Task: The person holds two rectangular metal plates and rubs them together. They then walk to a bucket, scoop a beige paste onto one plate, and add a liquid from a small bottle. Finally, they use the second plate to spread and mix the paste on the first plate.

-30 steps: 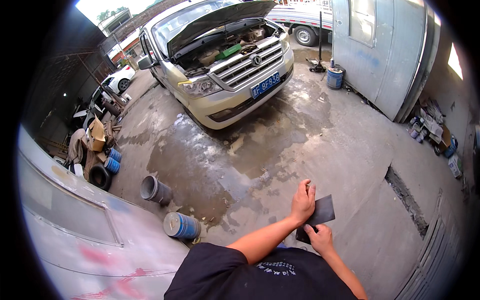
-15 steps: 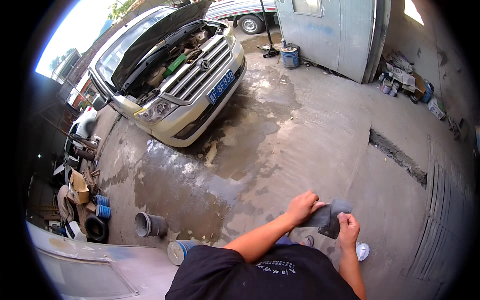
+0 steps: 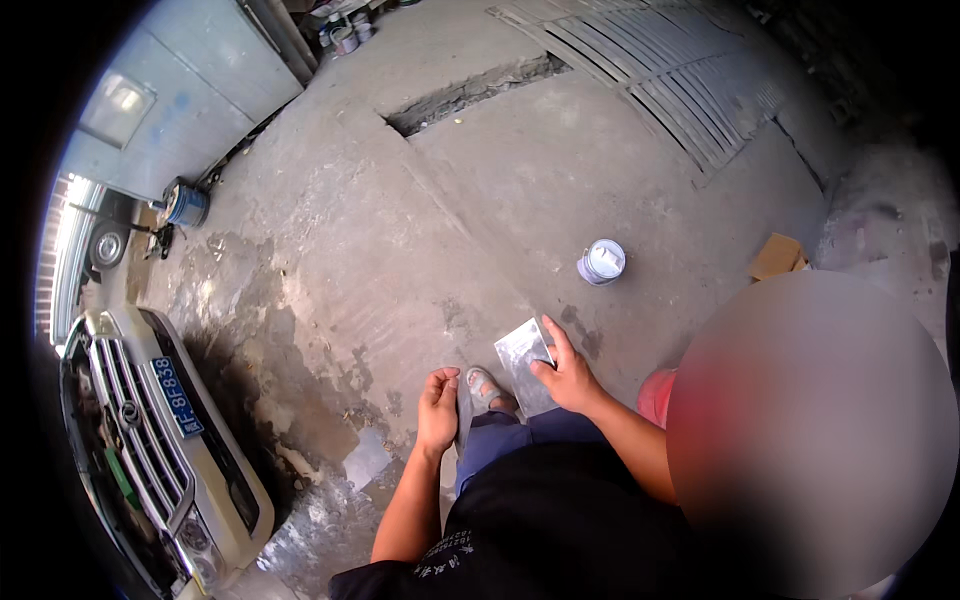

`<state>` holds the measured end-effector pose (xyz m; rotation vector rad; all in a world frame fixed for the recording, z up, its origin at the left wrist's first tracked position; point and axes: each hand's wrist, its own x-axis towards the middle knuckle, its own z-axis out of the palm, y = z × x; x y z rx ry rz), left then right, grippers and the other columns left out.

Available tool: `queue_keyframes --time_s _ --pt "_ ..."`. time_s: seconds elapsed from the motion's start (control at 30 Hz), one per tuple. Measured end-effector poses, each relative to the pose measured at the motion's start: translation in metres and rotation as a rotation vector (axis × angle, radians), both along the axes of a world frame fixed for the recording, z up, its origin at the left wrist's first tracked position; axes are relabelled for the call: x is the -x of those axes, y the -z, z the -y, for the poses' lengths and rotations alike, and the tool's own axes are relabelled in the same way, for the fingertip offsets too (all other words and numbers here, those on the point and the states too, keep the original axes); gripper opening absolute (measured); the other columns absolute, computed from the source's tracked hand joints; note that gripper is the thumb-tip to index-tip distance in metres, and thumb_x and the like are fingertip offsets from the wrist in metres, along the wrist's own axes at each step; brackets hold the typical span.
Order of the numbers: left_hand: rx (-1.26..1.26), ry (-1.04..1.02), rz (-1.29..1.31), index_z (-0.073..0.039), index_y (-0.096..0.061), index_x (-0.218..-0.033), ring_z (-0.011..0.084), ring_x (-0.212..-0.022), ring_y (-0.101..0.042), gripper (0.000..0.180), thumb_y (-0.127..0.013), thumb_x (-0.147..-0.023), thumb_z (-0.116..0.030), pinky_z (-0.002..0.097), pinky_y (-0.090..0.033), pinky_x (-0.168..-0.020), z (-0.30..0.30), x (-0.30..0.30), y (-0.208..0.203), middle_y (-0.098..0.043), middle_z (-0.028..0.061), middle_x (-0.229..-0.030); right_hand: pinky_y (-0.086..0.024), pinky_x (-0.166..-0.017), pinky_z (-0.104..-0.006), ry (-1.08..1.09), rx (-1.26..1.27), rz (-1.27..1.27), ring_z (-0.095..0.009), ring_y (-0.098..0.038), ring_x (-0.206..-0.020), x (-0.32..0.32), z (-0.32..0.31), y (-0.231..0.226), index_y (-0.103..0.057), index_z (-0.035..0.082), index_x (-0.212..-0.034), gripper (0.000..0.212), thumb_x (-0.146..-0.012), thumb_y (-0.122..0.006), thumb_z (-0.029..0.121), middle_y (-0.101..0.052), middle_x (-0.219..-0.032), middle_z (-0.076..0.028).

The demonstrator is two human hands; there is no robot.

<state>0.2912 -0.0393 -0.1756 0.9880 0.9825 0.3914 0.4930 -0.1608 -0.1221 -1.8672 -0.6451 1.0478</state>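
Note:
My right hand (image 3: 572,375) holds a flat rectangular grey plate (image 3: 522,375), thumb on its face and fingers at its edge. The plate's upper end is bright with glare. To its left, my left hand (image 3: 438,408) is closed on a thin dark grey plate (image 3: 463,412), seen almost edge-on beside my leg. The two plates are apart. Ahead of my right hand, a small white can (image 3: 603,262) with whitish stuff in its top stands on the concrete floor.
A van (image 3: 190,450) with its hood up stands at the left. A long slot (image 3: 470,95) and metal slats (image 3: 680,90) break the floor ahead. A blue bucket (image 3: 186,204) stands by a metal door (image 3: 190,85). A cardboard box (image 3: 778,257) lies right; a blurred patch covers the lower right.
My view has swung to the right, so the van is now at the left edge. My hands have drawn apart, and the two plates no longer overlap.

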Motion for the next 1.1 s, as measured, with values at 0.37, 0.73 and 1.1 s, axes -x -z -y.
queue_keyframes --time_s 0.37,0.73,1.1 --pt "0.282 0.526 0.01 -0.004 -0.056 -0.097 0.0025 -0.06 -0.047 0.007 -0.053 -0.098 -0.011 0.0184 -0.039 -0.053 0.087 -0.113 0.001 -0.058 -0.0031 -0.076 -0.046 -0.062 -0.036 0.258 -0.013 0.116 -0.024 -0.061 -0.068 -0.021 0.132 0.046 -0.056 0.0 -0.096 0.026 -0.094 -0.058 0.026 -0.058 -0.073 -0.016" --pt "-0.121 0.347 0.07 -0.005 -0.054 -0.087 0.0026 -0.061 -0.044 0.011 -0.052 -0.098 -0.008 0.0191 -0.035 -0.052 0.116 -0.206 -0.002 -0.054 -0.0035 -0.074 -0.047 -0.049 -0.0243 0.345 -0.128 -0.479 -0.01 -0.059 -0.055 -0.055 0.201 0.02 -0.052 0.001 -0.092 0.021 -0.099 -0.05 0.02 -0.062 -0.072 -0.006" --pt "0.183 0.406 0.056 -0.007 -0.054 -0.09 0.0051 -0.05 -0.045 0.01 -0.052 -0.098 -0.012 0.021 -0.038 -0.044 0.022 -0.288 0.038 -0.053 -0.0025 -0.07 -0.051 -0.061 -0.0266 0.53 -0.064 -0.291 -0.01 -0.059 -0.063 -0.151 0.164 0.087 -0.057 0.0 -0.089 0.01 -0.09 -0.062 0.008 -0.063 -0.076 -0.004"
